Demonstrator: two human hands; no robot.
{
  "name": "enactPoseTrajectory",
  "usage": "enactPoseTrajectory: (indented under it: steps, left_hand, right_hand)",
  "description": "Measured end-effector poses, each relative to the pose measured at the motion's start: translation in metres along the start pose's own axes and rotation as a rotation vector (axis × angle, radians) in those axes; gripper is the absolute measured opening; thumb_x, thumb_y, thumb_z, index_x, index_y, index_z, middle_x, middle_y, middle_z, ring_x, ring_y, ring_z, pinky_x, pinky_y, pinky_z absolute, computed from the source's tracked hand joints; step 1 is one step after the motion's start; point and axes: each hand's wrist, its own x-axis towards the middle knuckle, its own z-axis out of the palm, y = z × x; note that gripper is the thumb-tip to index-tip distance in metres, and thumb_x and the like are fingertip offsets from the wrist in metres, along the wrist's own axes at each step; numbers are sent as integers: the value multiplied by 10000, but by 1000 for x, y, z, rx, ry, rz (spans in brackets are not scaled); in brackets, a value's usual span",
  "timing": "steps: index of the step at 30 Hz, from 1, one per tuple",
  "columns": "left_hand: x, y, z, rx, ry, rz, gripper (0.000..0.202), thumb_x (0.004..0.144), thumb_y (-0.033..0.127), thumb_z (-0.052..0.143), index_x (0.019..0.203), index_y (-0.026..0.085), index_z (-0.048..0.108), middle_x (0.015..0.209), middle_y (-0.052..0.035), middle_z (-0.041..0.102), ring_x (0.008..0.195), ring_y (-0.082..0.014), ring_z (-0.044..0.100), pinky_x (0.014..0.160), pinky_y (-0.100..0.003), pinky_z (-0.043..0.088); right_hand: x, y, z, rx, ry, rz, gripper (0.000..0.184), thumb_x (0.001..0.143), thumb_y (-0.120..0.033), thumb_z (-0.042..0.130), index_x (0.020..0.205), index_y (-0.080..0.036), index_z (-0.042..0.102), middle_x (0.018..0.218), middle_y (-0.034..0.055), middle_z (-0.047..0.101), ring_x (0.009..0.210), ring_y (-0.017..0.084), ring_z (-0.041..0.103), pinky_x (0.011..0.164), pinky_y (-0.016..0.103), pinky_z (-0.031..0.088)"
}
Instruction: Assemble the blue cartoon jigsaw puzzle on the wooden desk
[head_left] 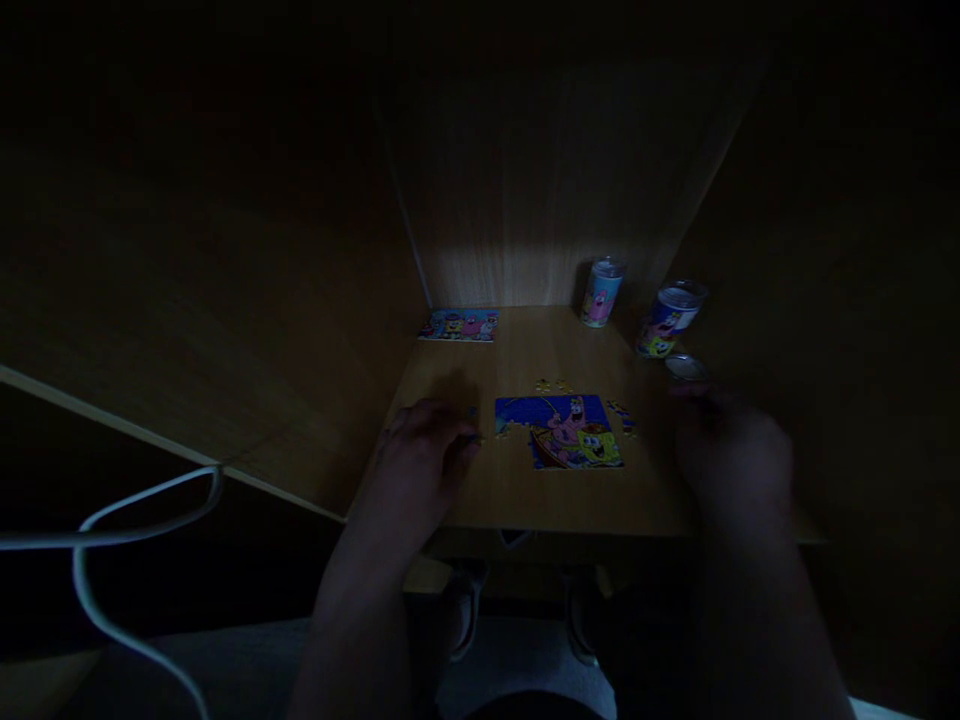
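Note:
A partly assembled cartoon jigsaw puzzle [564,432] lies on a small wooden desk [525,500] inside a dim wooden booth. My left hand [424,450] rests on the desk just left of the puzzle, fingers curled near a few loose pieces [474,425]. My right hand [731,445] hovers at the desk's right edge, right of the puzzle, beside a small round lid [685,367]. Its fingers are too dark to read. More loose pieces [622,415] lie beside the puzzle and above it [551,386].
Two cartoon-printed cans [602,291] [667,320] stand at the back right. A second cartoon picture [460,325] lies at the back left. Wooden partitions enclose the desk on three sides. A white cable [112,560] loops at the lower left. Shoes [465,600] show under the desk.

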Motion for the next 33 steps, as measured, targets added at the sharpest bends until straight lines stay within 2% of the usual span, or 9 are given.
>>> enactPoseTrajectory:
  steps: [5, 11, 17, 23, 33]
  left_hand:
    - [2, 2, -3, -6, -24, -16, 89, 967, 189, 724, 1040, 228, 756, 1169, -82, 709, 1133, -285, 649, 1054, -475, 516]
    - [4, 2, -6, -38, -50, -21, 96, 947, 169, 747, 1014, 239, 741, 1114, -60, 719, 1096, -275, 662, 1017, -457, 524]
    - [3, 2, -5, -80, -48, -45, 105, 935, 160, 750, 996, 244, 737, 1093, -53, 729, 1084, -270, 669, 978, -434, 528]
    - [4, 5, -7, -108, -55, -72, 90, 928, 170, 744, 980, 243, 738, 1090, -49, 746, 1077, -277, 685, 972, -437, 529]
    - [5, 9, -8, -152, -80, -97, 102, 938, 169, 707, 998, 243, 742, 1053, -42, 764, 1007, -261, 716, 935, -407, 544]
  right_hand:
    - [2, 4, 5, 16, -12, -66, 315, 908, -284, 568, 1085, -223, 822, 929, 109, 800, 744, 257, 683, 682, 366, 470]
    - [3, 4, 5, 12, -32, -117, 324, 898, -235, 562, 1097, -227, 817, 1054, 114, 809, 849, 263, 722, 773, 369, 511]
    - [3, 0, 4, 3, -61, -92, 323, 895, -198, 559, 1087, -229, 817, 1067, 114, 811, 882, 271, 731, 792, 372, 520]
    - [3, 1, 6, -3, -56, -134, 311, 915, -215, 550, 1081, -218, 813, 1098, 121, 810, 910, 275, 730, 808, 379, 527]
    - [5, -3, 12, 50, -47, -345, 271, 955, -250, 541, 1016, -184, 797, 1071, 143, 795, 1001, 316, 713, 954, 444, 537]
